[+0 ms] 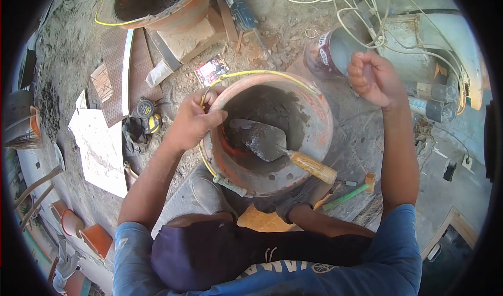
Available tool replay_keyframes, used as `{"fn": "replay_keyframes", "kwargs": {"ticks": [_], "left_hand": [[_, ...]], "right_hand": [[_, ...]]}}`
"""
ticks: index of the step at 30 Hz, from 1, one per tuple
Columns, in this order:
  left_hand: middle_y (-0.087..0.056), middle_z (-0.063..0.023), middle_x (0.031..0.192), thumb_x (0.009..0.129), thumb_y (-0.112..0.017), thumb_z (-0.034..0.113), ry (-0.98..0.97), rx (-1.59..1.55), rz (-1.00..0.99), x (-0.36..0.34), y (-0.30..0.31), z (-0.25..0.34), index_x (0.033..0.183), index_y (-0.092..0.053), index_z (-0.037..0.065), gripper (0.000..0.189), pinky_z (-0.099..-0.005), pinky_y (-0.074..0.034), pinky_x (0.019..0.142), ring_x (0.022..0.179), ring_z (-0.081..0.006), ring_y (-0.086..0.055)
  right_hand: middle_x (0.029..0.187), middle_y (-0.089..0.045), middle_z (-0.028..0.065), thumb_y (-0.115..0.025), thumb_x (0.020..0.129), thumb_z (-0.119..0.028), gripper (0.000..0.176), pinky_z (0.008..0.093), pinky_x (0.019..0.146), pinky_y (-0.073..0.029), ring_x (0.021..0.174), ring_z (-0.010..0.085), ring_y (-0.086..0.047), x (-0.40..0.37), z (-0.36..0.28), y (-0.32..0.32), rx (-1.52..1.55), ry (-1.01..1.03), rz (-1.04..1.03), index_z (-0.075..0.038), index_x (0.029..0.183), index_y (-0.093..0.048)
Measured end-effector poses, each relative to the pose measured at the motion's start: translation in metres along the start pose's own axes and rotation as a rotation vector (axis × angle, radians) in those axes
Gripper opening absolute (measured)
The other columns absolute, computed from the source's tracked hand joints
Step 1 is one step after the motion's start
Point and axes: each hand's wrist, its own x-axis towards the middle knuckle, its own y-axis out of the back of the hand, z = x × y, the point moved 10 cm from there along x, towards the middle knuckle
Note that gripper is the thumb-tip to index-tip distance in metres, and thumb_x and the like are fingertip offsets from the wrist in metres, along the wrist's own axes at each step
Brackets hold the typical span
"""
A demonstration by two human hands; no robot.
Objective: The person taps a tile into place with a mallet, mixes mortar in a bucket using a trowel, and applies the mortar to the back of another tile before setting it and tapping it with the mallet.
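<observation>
An orange bucket [319, 133], smeared with grey mortar inside, stands between my feet. My left hand [193, 122] grips its left rim together with the yellow wire handle [251, 73]. A trowel [264, 138] with a wooden handle [313, 167] lies inside the bucket, its blade coated in mortar, the handle resting on the right rim. My right hand [373, 79] hovers above and to the right of the bucket, fingers loosely curled, holding nothing.
A second orange bucket [157, 5] stands at the top left. A tape measure [145, 110], tile pieces [99, 149], a paint can [327, 52], white cables [361, 7], a power drill [238, 5] and a green-handled hammer [348, 191] lie around on dusty ground.
</observation>
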Motion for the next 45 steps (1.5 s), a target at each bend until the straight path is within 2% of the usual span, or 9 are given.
{"fn": "replay_keyframes", "kwargs": {"ticks": [5,11,13,22,25,27,34,42,45], "left_hand": [[-0.063,0.0018,0.092,0.078,-0.069,0.005,0.051,0.085,-0.022,-0.003,-0.008,0.008,0.105,-0.063,-0.002,0.029,-0.0246,-0.043,0.073,0.076,-0.0062,-0.052],[-0.064,-0.0030,0.099,0.076,-0.069,0.002,-0.050,0.099,0.003,-0.008,-0.014,0.016,0.075,-0.051,0.004,0.019,-0.0265,-0.042,0.070,0.077,-0.0074,-0.049],[-0.052,0.0040,0.074,0.076,-0.066,0.008,-0.084,0.164,-0.003,-0.007,-0.012,0.013,0.119,-0.065,0.000,0.043,-0.0250,-0.044,0.067,0.070,-0.0081,-0.050],[-0.054,0.0018,0.073,0.075,-0.067,0.009,-0.008,0.153,0.029,-0.010,-0.006,0.009,0.113,-0.065,-0.004,0.040,-0.0267,-0.045,0.067,0.069,-0.0094,-0.053],[-0.055,0.0016,0.073,0.075,-0.068,0.010,-0.084,0.224,0.085,-0.010,-0.004,0.018,0.107,-0.065,-0.005,0.036,-0.0266,-0.046,0.067,0.070,-0.0086,-0.052],[-0.065,-0.0117,0.078,0.072,-0.068,0.013,-0.194,0.203,0.074,0.002,0.003,-0.005,0.096,-0.067,-0.004,0.029,-0.0370,-0.051,0.071,0.075,-0.0224,-0.064],[-0.063,-0.0238,0.081,0.073,-0.071,0.016,-0.185,0.491,0.185,-0.013,-0.006,0.023,0.088,-0.062,-0.006,0.028,-0.0430,-0.050,0.073,0.078,-0.0354,-0.065],[-0.066,-0.0263,0.094,0.077,-0.073,0.022,-0.190,0.486,0.290,-0.017,0.009,0.014,0.107,-0.059,-0.006,0.043,-0.0427,-0.051,0.080,0.089,-0.0392,-0.066],[-0.067,-0.0249,0.098,0.078,-0.074,0.023,-0.135,0.536,0.322,-0.012,0.024,-0.007,0.114,-0.058,-0.005,0.048,-0.0410,-0.051,0.083,0.092,-0.0355,-0.067]], "right_hand": [[0.080,-0.064,0.0080,-0.050,0.099,-0.021,0.025,0.0290,0.057,-0.049,0.068,0.0168,-0.063,-0.010,0.088,-0.092,-0.180,-0.101,-0.044,-0.002,0.087,-0.062],[0.115,-0.065,0.0242,-0.051,0.096,-0.015,0.031,0.0421,0.091,-0.052,0.101,0.0373,-0.065,0.037,0.217,-0.111,-1.663,0.244,-0.101,0.006,0.117,-0.061],[0.119,-0.062,0.0256,-0.052,0.094,-0.011,0.030,0.0460,0.098,-0.047,0.109,0.0429,-0.059,0.033,0.216,-0.107,-1.674,0.266,-0.022,0.004,0.118,-0.061],[0.117,-0.066,0.0171,-0.067,0.087,-0.016,0.029,0.0437,0.093,-0.048,0.111,0.0324,-0.062,-0.029,0.122,-0.139,-1.421,0.157,0.306,-0.003,0.114,-0.066],[0.111,-0.067,0.0109,-0.072,0.084,-0.026,0.029,0.0462,0.097,-0.041,0.116,0.0298,-0.056,-0.033,0.147,-0.151,-2.199,0.719,0.341,-0.004,0.102,-0.069],[0.105,-0.067,0.0090,-0.074,0.079,-0.040,0.039,0.0441,0.096,-0.038,0.115,0.0284,-0.051,-0.029,0.146,-0.126,-2.052,0.211,0.241,-0.005,0.095,-0.071],[0.110,-0.065,0.0197,-0.067,0.081,-0.048,0.051,0.0481,0.105,-0.032,0.119,0.0375,-0.049,-0.046,0.184,-0.065,-2.224,-0.147,0.088,-0.001,0.100,-0.073],[0.110,-0.065,0.0237,-0.072,0.077,-0.034,0.048,0.0523,0.092,-0.048,0.108,0.0418,-0.061,-0.087,0.141,-0.057,-1.883,-0.325,0.348,0.001,0.110,-0.063],[0.098,-0.065,0.0252,-0.072,0.078,-0.026,0.049,0.0503,0.084,-0.049,0.094,0.0430,-0.064,-0.117,0.130,-0.058,-1.926,-0.033,0.365,0.002,0.113,-0.051]]}}
